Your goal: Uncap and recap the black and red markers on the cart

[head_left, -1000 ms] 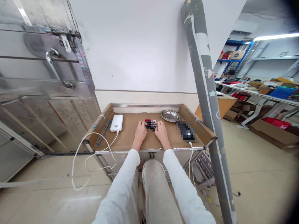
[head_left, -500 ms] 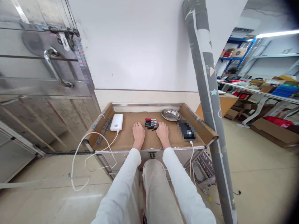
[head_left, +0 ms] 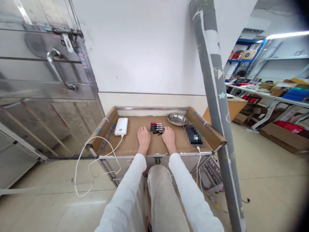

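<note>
A sheet of brown cardboard [head_left: 136,124] lines a low stainless-steel table [head_left: 152,108]. Its side flaps fold up into sloping walls on the left and right, and the table's raised metal rim runs along the far edge against the white wall [head_left: 145,48]. Only the near edge lies low and open toward the person's lap. A white rectangular power bank [head_left: 121,126] lies by the left flap, and its white cable [head_left: 98,138] loops over the near-left corner down to the tiled floor. On the right, a shallow round steel dish [head_left: 177,119] sits in the far corner with a blurred dark object [head_left: 193,135] nearer. That leaves a bare strip of cardboard in the middle and along the front. A tall grey rolled mat with white shapes [head_left: 212,80] leans just off the table's right side, and a steel door with a curved handle [head_left: 59,69] stands to the left. The row of short black markers with red and white caps [head_left: 156,127] lies at the centre, each marker pointing left to right, stacked from far to near. The left hand [head_left: 144,138] rests palm down on the cardboard just left of the row, fingers together, holding nothing. The right hand [head_left: 168,137] lies flat likewise, empty, its fingertips at the right end of the nearest marker; whether they touch it cannot be told. Both white-sleeved forearms reach straight forward over the near edge.
</note>
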Motion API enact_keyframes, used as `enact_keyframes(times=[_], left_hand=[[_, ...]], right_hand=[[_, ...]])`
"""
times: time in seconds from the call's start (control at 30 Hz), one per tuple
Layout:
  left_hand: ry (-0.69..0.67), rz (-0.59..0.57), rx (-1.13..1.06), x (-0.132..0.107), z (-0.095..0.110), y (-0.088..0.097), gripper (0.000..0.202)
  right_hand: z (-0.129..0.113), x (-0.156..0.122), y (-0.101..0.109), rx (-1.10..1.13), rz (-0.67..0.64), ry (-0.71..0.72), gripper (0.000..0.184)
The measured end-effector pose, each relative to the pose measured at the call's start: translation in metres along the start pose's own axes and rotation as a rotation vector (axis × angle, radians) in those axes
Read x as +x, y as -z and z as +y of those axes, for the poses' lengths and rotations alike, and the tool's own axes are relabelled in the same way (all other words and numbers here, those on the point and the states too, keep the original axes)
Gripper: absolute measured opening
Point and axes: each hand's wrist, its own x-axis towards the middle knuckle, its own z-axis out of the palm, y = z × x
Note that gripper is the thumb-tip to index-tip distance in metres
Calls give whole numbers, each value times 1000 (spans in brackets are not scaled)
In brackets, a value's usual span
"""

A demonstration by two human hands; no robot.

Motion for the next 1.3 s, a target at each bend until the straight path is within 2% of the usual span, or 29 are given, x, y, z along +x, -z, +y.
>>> enact_keyframes(times=[0.33,0.5,0.57,0.63,0.7,0.77,0.83,1.1,1.3], left_hand=[[1,8,-26,0,0,-1,27],[34,32,-59,1,1,2,25],[48,54,-105,2,1,5,22],[-1,74,-191,3,2,8,20],[-136,58,-296,4,3,9,18],[-285,-1,-373,4,3,8,16],[-354,-68,-397,3,3,5,14],[-346,-151,-431,4,-1,-1,10],[-327,-99,-369,2,2,4,15]], right_hand=[[1,1,-3,42,18,10,30],[-2,1,3,95,137,5,32],[-2,0,7,128,160,48,29],[-3,-1,9,158,128,133,25],[-3,-2,8,171,82,210,23],[-3,-3,6,171,51,239,22],[-2,-3,5,169,34,243,21],[-2,-4,3,204,-10,264,21],[-2,-3,2,195,-13,286,21]])
